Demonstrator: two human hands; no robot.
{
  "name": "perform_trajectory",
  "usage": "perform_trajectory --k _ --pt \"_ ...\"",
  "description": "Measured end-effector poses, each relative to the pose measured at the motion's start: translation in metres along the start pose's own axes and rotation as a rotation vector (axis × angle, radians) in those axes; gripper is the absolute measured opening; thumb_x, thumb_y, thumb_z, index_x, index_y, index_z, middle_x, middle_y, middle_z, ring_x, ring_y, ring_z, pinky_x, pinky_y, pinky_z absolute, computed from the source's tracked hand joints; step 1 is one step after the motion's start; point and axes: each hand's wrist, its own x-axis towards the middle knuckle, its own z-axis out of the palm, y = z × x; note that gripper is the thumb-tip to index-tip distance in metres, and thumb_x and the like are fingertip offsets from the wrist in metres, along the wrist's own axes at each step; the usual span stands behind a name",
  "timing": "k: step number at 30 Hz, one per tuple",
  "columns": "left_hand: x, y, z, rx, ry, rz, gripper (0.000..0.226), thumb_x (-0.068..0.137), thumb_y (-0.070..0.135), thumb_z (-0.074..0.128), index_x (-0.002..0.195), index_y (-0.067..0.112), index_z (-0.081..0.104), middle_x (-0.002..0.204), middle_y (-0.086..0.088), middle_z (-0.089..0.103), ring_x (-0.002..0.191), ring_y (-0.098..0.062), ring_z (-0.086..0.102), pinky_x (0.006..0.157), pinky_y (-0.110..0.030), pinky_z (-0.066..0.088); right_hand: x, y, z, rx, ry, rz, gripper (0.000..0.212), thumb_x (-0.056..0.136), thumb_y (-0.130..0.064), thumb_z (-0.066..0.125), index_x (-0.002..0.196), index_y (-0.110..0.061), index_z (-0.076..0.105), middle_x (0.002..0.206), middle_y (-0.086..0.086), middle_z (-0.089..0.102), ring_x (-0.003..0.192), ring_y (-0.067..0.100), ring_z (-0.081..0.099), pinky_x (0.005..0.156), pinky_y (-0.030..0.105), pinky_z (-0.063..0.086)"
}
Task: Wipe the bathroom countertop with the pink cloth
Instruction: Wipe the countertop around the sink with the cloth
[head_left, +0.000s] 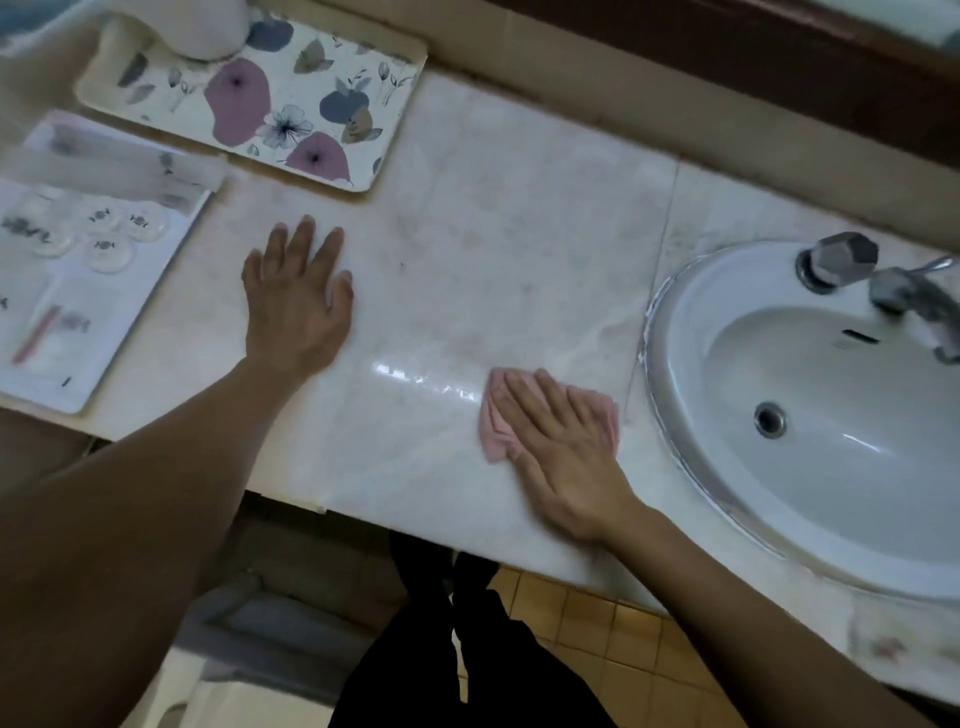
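Pink cloth (493, 423): near desk (493, 234) front edge, beside sink (655, 364). Likely soft, light, bunches readily; best pinned under a flat palm. Right hand (563, 447) fingers (551, 397) straight, pressing it; left hand (296, 301) released, flat on desk.

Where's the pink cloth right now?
Head view, right of centre: the pink cloth lies on the countertop near its front edge, pressed flat under the right hand, just left of the sink.

Pink cloth (494, 427) mostly under right hand (566, 452)
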Motion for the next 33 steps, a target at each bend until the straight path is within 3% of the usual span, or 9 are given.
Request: perform_trajectory --k 3,7,12,15,19,24,29,31,33 --pt "-0.001 0.002 -0.003 -0.011 -0.044 -0.016 0.061 0.105 0.050 0.023 0.160 0.027 0.031 0.171 -0.007 0.025 0.157 -0.034 0.019 0.124 -0.058 0.017 -0.018 0.033 -0.009 -0.042 0.031 0.163 0.060 0.109 -0.045 0.022 0.165 -0.036 0.003 0.173 -0.016 -0.007 0.160 0.013 -0.013 0.130 0.046 -0.001" --pt "-0.002 0.004 -0.005 -0.014 -0.104 -0.016 0.065 0.104 0.055 0.021 0.163 0.029 0.024 0.173 -0.006 0.017 0.159 -0.033 0.011 0.126 -0.058 0.011 0.058 0.010 -0.007 0.022 0.183 0.430 0.065 0.104 -0.047 0.012 0.166 -0.027 0.008 0.175 -0.005 0.002 0.161 0.026 -0.003 0.129 0.049 0.002" --pt "0.002 -0.007 -0.021 -0.255 -0.191 -0.050 0.070 0.100 0.063 0.017 0.164 0.033 0.017 0.174 -0.005 0.011 0.161 -0.025 0.006 0.129 -0.052 0.003 0.033 -0.059 0.024 -0.027 0.034 0.061 0.060 0.110 -0.045 0.020 0.166 -0.032 0.002 0.174 -0.012 -0.009 0.160 0.019 -0.015 0.129 0.044 -0.007" --pt "-0.033 -0.026 -0.038 -0.330 -0.164 -0.006 0.063 0.106 0.053 0.029 0.164 0.031 0.023 0.172 -0.007 0.019 0.160 -0.021 0.013 0.130 -0.048 0.006 -0.006 -0.033 0.016 -0.056 -0.004 0.019 0.061 0.109 -0.046 0.020 0.165 -0.036 0.000 0.173 -0.014 -0.009 0.160 0.013 -0.014 0.129 0.045 -0.005" --pt "-0.089 -0.052 -0.036 -0.164 -0.145 0.058 0.063 0.106 0.051 0.028 0.164 0.025 0.023 0.172 -0.009 0.019 0.160 -0.023 0.011 0.130 -0.050 0.006 0.047 0.010 -0.014 -0.080 0.090 0.300 0.063 0.106 -0.050 0.014 0.165 -0.034 -0.001 0.174 -0.011 -0.005 0.161 0.019 -0.004 0.129 0.047 0.002" --pt "-0.092 -0.052 -0.024 -0.049 -0.116 0.068 0.066 0.106 0.048 0.028 0.164 0.018 0.021 0.173 -0.009 0.014 0.161 -0.024 0.008 0.130 -0.052 0.008 0.182 -0.026 -0.025 -0.031 0.226 0.514 0.069 0.102 -0.047 0.016 0.166 -0.021 0.009 0.175 0.000 0.005 0.160 0.032 0.002 0.128 0.052 0.002" --pt "-0.090 -0.056 -0.027 -0.042 -0.085 0.088 0.063 0.105 0.041 0.035 0.163 0.019 0.024 0.172 -0.010 0.018 0.160 -0.025 0.013 0.129 -0.052 0.012 0.181 -0.101 -0.003 -0.072 0.115 0.090 0.062 0.109 -0.044 0.022 0.167 -0.026 0.009 0.175 -0.004 0.002 0.161 0.027 -0.004 0.129 0.049 -0.001" --pt "-0.091 -0.055 -0.028 -0.041 -0.077 0.088 0.063 0.105 0.040 0.035 0.163 0.020 0.024 0.172 -0.010 0.018 0.160 -0.025 0.013 0.129 -0.052 0.012 0.133 -0.092 0.005 -0.114 -0.009 -0.119 0.060 0.111 -0.044 0.022 0.166 -0.031 0.004 0.175 -0.009 -0.003 0.161 0.019 -0.009 0.129 0.043 -0.005" --pt "-0.090 -0.055 -0.027 -0.044 -0.074 0.084 0.062 0.106 0.039 0.034 0.164 0.019 0.023 0.172 -0.010 0.018 0.160 -0.025 0.012 0.129 -0.051 0.011 0.102 -0.055 -0.002 -0.132 -0.046 -0.168 0.057 0.110 -0.046 0.022 0.165 -0.034 0.011 0.175 -0.008 0.004 0.161 0.019 -0.002 0.129 0.040 -0.002"
